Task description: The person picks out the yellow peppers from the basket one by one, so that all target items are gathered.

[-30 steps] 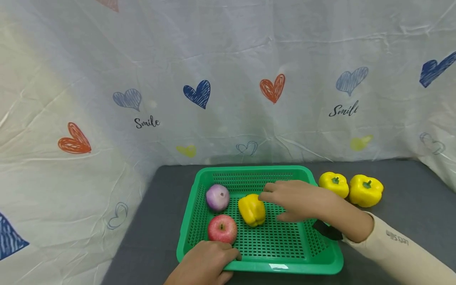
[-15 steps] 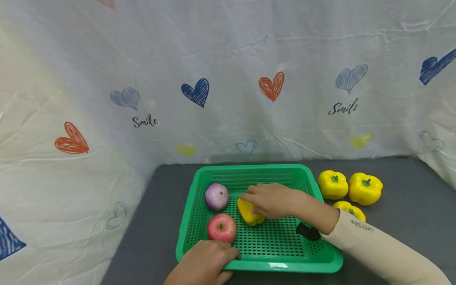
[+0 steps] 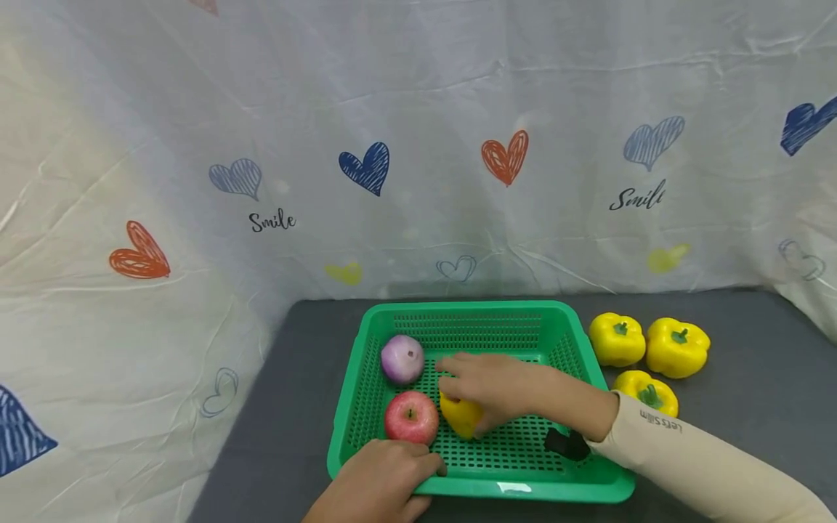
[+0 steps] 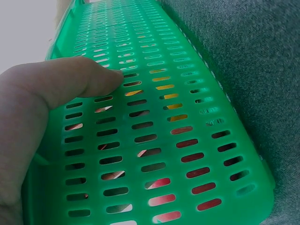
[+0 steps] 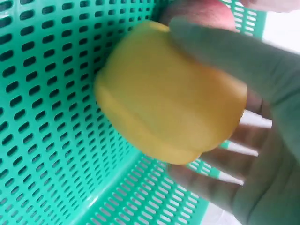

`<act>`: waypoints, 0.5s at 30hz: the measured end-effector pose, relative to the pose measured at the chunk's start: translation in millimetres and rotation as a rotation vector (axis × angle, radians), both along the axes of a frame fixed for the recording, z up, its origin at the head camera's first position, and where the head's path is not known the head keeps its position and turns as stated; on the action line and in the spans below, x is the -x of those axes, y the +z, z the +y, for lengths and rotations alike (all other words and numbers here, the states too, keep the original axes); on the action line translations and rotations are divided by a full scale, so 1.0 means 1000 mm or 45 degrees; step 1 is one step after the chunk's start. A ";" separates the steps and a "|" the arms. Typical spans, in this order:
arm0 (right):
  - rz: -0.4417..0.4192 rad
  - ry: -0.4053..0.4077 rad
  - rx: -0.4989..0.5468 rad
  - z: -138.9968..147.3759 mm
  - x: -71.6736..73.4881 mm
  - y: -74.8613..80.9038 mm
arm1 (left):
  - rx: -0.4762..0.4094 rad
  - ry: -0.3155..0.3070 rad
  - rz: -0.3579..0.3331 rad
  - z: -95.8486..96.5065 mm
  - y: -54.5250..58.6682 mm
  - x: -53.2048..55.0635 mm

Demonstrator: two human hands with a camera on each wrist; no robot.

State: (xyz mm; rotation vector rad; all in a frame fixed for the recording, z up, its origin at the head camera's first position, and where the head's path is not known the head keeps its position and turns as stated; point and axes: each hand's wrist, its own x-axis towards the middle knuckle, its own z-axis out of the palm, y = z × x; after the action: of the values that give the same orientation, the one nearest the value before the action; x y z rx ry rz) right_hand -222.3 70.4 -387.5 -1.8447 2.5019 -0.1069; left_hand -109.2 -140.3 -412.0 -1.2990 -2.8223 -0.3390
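A green plastic basket [image 3: 556,490] stands on the dark table. My left hand [image 3: 386,476] grips its near rim, and the thumb [image 4: 101,77] lies against the slotted outer wall in the left wrist view. Inside the basket, my right hand [image 3: 490,385] holds a yellow bell pepper [image 3: 461,418], with fingers and thumb around it. From the right wrist, the pepper [image 5: 173,93] looks close to the slotted basket floor. A red apple [image 3: 412,418] sits left of the pepper, near my left hand. Behind the apple lies a purple onion [image 3: 402,359].
Right of the basket, three more yellow bell peppers [image 3: 676,347] stand on the dark tabletop [image 3: 752,407], one partly behind my right sleeve [image 3: 706,450]. A white curtain [image 3: 431,87] printed with hearts hangs behind and to the left.
My right hand has moved left and down onto the pepper in the basket and closed around it. The pepper has shifted toward the near rim. My left hand keeps its place.
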 end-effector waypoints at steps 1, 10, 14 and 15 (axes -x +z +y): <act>-0.069 0.011 -0.002 0.000 -0.001 0.000 | 0.001 0.002 -0.004 0.000 0.000 0.000; -0.349 -0.055 -0.108 0.003 -0.005 -0.004 | 0.034 0.007 -0.022 0.000 0.000 0.001; -0.362 -0.062 -0.161 0.004 -0.005 -0.005 | 0.022 0.003 0.012 0.000 0.000 0.000; -0.366 -0.059 -0.166 0.004 -0.005 -0.006 | 0.019 0.004 0.015 0.000 0.000 0.000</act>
State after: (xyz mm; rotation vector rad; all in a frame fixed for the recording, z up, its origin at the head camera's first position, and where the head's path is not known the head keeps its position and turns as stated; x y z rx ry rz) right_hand -217.8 74.7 -393.4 -1.5950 2.2975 -0.1900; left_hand -109.6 -140.7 -412.3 -1.2953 -2.8224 -0.3097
